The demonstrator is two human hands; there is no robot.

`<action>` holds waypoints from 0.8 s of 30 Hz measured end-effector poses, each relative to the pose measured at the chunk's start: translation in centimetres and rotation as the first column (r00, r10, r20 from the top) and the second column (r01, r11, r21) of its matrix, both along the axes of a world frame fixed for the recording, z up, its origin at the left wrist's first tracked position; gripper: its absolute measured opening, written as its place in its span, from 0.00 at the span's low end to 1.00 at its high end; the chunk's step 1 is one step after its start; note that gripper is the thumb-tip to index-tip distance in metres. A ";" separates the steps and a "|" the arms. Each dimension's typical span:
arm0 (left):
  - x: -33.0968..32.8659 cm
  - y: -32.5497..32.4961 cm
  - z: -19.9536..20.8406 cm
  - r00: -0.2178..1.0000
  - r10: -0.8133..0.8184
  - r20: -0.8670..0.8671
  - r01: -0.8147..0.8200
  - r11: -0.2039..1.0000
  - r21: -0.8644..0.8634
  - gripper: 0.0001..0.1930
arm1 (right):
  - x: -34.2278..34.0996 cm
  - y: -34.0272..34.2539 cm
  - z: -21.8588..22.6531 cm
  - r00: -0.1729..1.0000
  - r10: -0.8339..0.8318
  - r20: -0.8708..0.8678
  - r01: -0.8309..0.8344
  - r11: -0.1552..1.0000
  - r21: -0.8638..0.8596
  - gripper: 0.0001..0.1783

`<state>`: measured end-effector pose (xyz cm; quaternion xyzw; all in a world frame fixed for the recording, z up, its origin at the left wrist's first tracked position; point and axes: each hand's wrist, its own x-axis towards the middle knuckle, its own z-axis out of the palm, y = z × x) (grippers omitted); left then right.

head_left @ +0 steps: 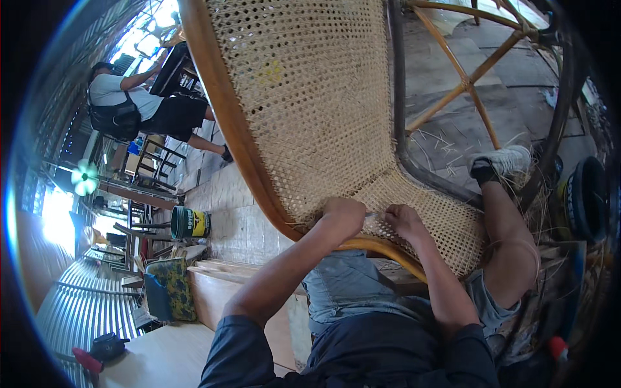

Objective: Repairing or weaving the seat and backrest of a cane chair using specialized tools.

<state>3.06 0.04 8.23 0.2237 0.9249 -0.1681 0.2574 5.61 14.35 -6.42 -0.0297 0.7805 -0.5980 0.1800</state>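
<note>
A chair frame of brown wood [224, 119] leans across my lap, with woven cane webbing [317, 97] stretched over its back and bending into the seat. My left hand [343, 216] is closed at the lower part of the webbing, near the curved rim. From its fingers a small shiny, thin piece sticks out toward the right, too small to name. Just to the right, my right hand [404, 221] is pinched close against the cane. Whatever its fingertips hold is hidden. Both forearms reach over the wooden rim.
Crossed rattan struts [466, 84] and a dark curved leg [561, 123] stand at the right, beside my shoe [501, 160]. Cane scraps lie on the floor there. Farther left are a bucket [191, 222], wooden boards [226, 291] and another person [139, 107] handling dark furniture.
</note>
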 end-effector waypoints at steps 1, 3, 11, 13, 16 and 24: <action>-0.3 0.4 -0.3 0.999 0.002 0.041 0.002 0.996 -0.090 0.10 | 0.1 0.0 0.5 0.999 0.017 0.030 -0.018 0.998 0.053 0.12; -1.0 1.2 -0.9 0.997 0.043 0.071 -0.030 0.984 -0.174 0.10 | 0.5 -0.1 1.0 0.997 0.032 0.066 -0.038 0.994 0.099 0.13; -2.5 3.3 -1.7 0.991 0.008 0.133 0.033 0.952 -0.305 0.12 | 0.5 -1.1 0.4 0.999 0.025 0.027 -0.032 0.948 0.317 0.13; -3.0 3.7 -2.2 0.987 -0.010 0.159 0.075 0.911 -0.405 0.11 | 0.3 -1.1 0.5 0.998 0.020 0.057 -0.037 0.950 0.309 0.13; -3.1 4.0 -2.4 0.983 -0.053 0.176 0.120 0.910 -0.398 0.11 | 0.3 -1.2 0.9 0.998 -0.001 0.068 -0.019 0.955 0.295 0.14; -2.3 3.3 -3.2 0.943 -0.237 0.233 0.299 0.911 -0.284 0.10 | 0.3 -2.2 2.6 0.986 -0.005 0.168 -0.051 0.942 0.333 0.13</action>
